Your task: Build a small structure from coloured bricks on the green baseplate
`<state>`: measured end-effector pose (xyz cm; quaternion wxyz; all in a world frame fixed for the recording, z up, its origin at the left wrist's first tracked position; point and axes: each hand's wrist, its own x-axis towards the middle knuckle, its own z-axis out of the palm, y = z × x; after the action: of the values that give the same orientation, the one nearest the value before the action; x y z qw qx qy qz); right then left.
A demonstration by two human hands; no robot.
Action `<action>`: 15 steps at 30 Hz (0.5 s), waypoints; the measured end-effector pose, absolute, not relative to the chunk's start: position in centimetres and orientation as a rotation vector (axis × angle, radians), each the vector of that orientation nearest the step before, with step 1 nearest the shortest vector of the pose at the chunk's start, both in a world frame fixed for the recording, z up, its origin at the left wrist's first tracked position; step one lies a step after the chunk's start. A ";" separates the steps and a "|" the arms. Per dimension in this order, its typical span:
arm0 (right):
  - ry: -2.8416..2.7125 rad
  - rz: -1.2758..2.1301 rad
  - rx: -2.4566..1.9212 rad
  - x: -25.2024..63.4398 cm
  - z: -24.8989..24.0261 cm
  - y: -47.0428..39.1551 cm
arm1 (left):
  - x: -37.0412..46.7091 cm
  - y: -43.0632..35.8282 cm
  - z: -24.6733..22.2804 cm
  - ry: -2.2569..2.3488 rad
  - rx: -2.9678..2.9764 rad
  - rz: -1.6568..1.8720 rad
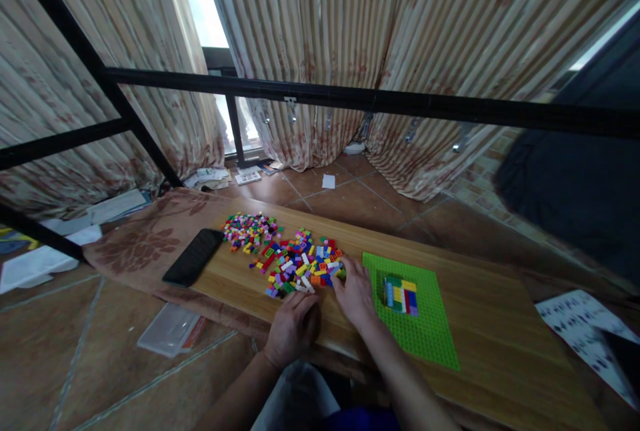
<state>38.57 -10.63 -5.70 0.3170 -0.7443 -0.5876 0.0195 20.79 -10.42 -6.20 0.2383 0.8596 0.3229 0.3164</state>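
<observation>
Phone (pixel 194 257): one, desk's (pixel 505 324) left end.
Baseplate (pixel 435 337): one, towards right end.
Bricks (pixel 303 263): two heaps between phone and baseplate.
Left hand (pixel 293 327): fingers curled, bricks' near-edge side; hold unclear.
Right hand (pixel 356 291): fingers half-bent at bricks; hold unclear.

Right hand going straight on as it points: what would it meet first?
Likely the right side of the nearer brick pile, close by the right hand; whether they touch is unclear.
</observation>
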 end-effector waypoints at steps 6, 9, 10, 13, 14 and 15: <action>-1.547 0.123 -1.940 38.2 -6.7 -10.2 | 20.8 -10.4 -6.1 0.886 2.342 0.861; -1.505 0.218 -1.844 37.9 -6.9 -10.9 | 20.8 -10.4 -6.0 0.888 2.333 0.867; -1.489 0.255 -1.811 37.8 -7.0 -11.1 | 20.9 -10.4 -6.0 0.888 2.331 0.869; -1.425 0.322 -1.769 38.1 -7.0 -11.4 | 20.8 -10.4 -6.0 0.880 2.329 0.874; -1.412 0.322 -1.781 38.2 -6.9 -11.4 | 20.8 -10.4 -6.0 0.878 2.327 0.872; -1.411 0.311 -1.804 38.3 -6.8 -11.3 | 20.8 -10.4 -6.0 0.878 2.325 0.869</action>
<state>38.32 -11.27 -6.78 0.4032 -0.7143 -0.5586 0.1230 20.81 -10.40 -6.01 0.2515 0.8548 0.3227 0.3193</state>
